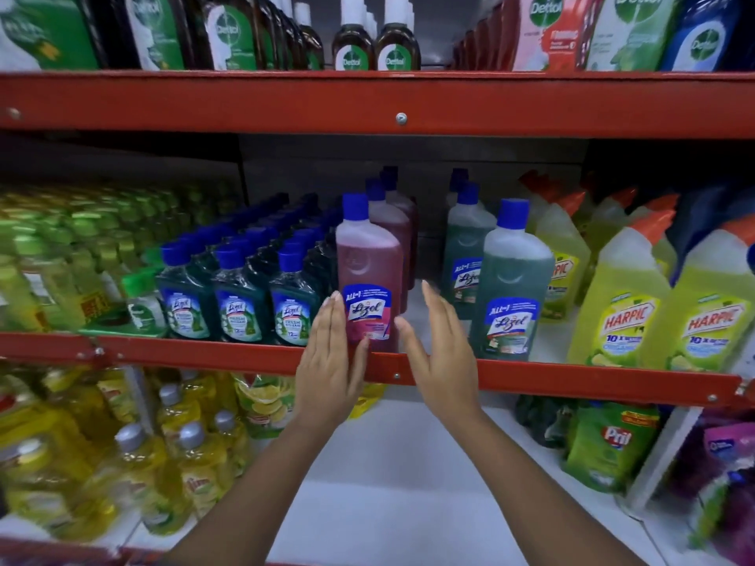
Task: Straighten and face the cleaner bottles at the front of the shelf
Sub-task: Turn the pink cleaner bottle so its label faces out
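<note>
At the centre of the frame the pink bottle (369, 275) stands upright at the shelf (572, 373) edge, label forward. The left hand (333, 361) lies flat against its lower left side while the right hand (439, 349) hovers just beside it. All fingers are spread, gripping nothing, likely to square it without tipping.

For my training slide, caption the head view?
Open left hand and right hand flank a pink Lizol bottle at the red shelf edge.

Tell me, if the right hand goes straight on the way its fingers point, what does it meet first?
The right hand points up and back into the gap between the pink Lizol bottle and the green Lizol bottle. The way looks free at first; depth is unclear, but probably the shelf's back panel.
</note>
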Demonstrator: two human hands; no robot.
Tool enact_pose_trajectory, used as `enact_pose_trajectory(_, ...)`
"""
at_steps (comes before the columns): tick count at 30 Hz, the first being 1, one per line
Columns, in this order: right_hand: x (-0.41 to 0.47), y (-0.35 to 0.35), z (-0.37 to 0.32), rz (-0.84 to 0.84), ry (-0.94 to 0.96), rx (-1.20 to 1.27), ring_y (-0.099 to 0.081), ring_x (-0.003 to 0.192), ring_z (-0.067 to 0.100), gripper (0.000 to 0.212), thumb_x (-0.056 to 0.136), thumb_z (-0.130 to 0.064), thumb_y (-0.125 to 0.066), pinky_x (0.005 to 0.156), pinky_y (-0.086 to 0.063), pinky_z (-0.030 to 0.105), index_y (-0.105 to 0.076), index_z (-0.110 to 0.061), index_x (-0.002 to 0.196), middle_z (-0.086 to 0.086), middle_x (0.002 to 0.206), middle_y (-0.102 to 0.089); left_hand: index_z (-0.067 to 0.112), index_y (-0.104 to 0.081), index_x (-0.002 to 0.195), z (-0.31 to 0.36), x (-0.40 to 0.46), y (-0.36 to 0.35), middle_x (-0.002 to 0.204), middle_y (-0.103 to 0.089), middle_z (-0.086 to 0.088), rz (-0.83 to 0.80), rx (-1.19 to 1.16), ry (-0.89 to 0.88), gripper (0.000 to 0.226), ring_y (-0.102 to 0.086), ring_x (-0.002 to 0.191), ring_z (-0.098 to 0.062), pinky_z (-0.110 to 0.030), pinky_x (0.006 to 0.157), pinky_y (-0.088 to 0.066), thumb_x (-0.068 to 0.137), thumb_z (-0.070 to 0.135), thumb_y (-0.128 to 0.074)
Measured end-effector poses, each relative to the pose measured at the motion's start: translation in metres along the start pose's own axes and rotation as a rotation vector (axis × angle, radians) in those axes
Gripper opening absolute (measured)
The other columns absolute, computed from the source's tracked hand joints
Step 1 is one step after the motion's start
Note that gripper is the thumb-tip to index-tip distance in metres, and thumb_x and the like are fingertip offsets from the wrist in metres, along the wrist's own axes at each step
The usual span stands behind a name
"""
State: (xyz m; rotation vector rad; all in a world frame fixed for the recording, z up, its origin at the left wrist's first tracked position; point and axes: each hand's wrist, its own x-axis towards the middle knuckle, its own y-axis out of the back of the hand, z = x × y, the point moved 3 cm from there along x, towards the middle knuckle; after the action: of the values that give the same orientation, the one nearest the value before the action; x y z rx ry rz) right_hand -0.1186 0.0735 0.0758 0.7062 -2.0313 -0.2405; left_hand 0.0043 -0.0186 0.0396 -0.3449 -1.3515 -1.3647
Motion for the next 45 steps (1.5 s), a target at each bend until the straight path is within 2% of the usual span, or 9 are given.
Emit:
enact_pose_trajectory(5,0.026,-0.029,0.003,-0.145,-0.237,0.323,-0.061,0.106,0.007,0.049,0.09,-0.041,-0.061,0.076,-0.046,0.005,-0.051,-0.018,0.132,-0.003,0.123,-0.062,0.019,-0.018,0.149,-0.005,0.014,0.007,0.149,-0.033,-0.006,-0.005,-0.252,0.142,0.06,-0.036,0.133,-0.013,-0.027,0.098,-0.043,0.098,0.039,-0.042)
enact_pose_trajectory(9,0.027,-0.037,0.005,-0.131,-0.278,0.351,-0.06,0.086,-0.007,0.045,0.086,-0.034,-0.068,0.068,-0.047,0.002,-0.055,-0.018,0.126,-0.01,0.101,-0.063,0.02,-0.03,0.144,-0.011,0.016,0.004,0.142,-0.043,-0.002,-0.003,-0.329,0.19,0.052,-0.042,0.127,-0.009,-0.031,0.101,-0.044,0.097,0.039,-0.044)
enact_pose_trajectory(14,0.028,-0.039,0.01,-0.099,-0.304,0.359,-0.065,0.099,0.01,0.053,0.084,-0.036,-0.07,0.078,-0.053,0.017,-0.054,-0.017,0.131,0.001,0.116,-0.067,0.023,-0.043,0.135,-0.019,0.021,-0.004,0.128,-0.058,0.001,0.021,-0.429,0.275,0.047,-0.056,0.114,-0.008,-0.04,0.093,-0.053,0.095,0.046,-0.048)
enact_pose_trajectory(20,0.029,-0.033,0.015,-0.069,-0.321,0.369,-0.064,0.096,0.003,0.051,0.085,-0.035,-0.068,0.07,-0.052,0.011,-0.053,-0.019,0.131,-0.002,0.112,-0.065,0.022,-0.051,0.128,-0.011,0.025,-0.009,0.116,-0.066,-0.001,0.026,-0.464,0.292,0.045,-0.062,0.103,-0.01,-0.041,0.085,-0.056,0.091,0.047,-0.052)
enact_pose_trajectory(26,0.028,-0.033,0.013,-0.069,-0.33,0.369,-0.06,0.091,-0.003,0.051,0.086,-0.036,-0.067,0.074,-0.052,0.016,-0.051,-0.021,0.133,-0.005,0.111,-0.063,0.021,-0.049,0.131,-0.011,0.025,-0.01,0.118,-0.065,-0.002,0.007,-0.454,0.314,0.049,-0.062,0.103,-0.012,-0.042,0.083,-0.057,0.09,0.049,-0.05)
enact_pose_trajectory(30,0.028,-0.034,0.012,-0.066,-0.343,0.354,-0.063,0.093,0.006,0.055,0.085,-0.038,-0.068,0.079,-0.056,0.025,-0.049,-0.02,0.133,-0.004,0.113,-0.063,0.019,-0.048,0.132,-0.012,0.025,-0.009,0.12,-0.064,-0.004,0.007,-0.436,0.317,0.048,-0.061,0.104,-0.014,-0.043,0.085,-0.056,0.091,0.045,-0.05)
enact_pose_trajectory(38,0.029,-0.033,0.01,-0.088,-0.338,0.367,-0.063,0.1,0.012,0.056,0.085,-0.037,-0.067,0.078,-0.055,0.022,-0.048,-0.019,0.134,-0.004,0.114,-0.061,0.018,-0.051,0.13,-0.013,0.028,-0.008,0.118,-0.065,-0.003,0.007,-0.472,0.32,0.045,-0.062,0.103,-0.01,-0.04,0.087,-0.055,0.091,0.04,-0.055)
enact_pose_trajectory(42,0.03,-0.033,0.012,-0.087,-0.328,0.38,-0.06,0.092,0.002,0.055,0.086,-0.035,-0.067,0.073,-0.051,0.014,-0.048,-0.018,0.135,-0.001,0.118,-0.063,0.018,-0.051,0.13,-0.009,0.028,-0.006,0.118,-0.065,-0.004,0.006,-0.491,0.324,0.045,-0.061,0.102,-0.007,-0.033,0.088,-0.055,0.09,0.039,-0.056)
enact_pose_trajectory(45,0.027,-0.034,0.014,-0.104,-0.311,0.383,-0.063,0.104,0.011,0.058,0.087,-0.035,-0.067,0.074,-0.051,0.009,-0.046,-0.017,0.138,0.003,0.127,-0.063,0.02,-0.048,0.134,-0.008,0.025,-0.007,0.122,-0.063,-0.003,-0.005,-0.51,0.333,0.048,-0.06,0.107,-0.007,-0.035,0.091,-0.054,0.09,0.038,-0.058)
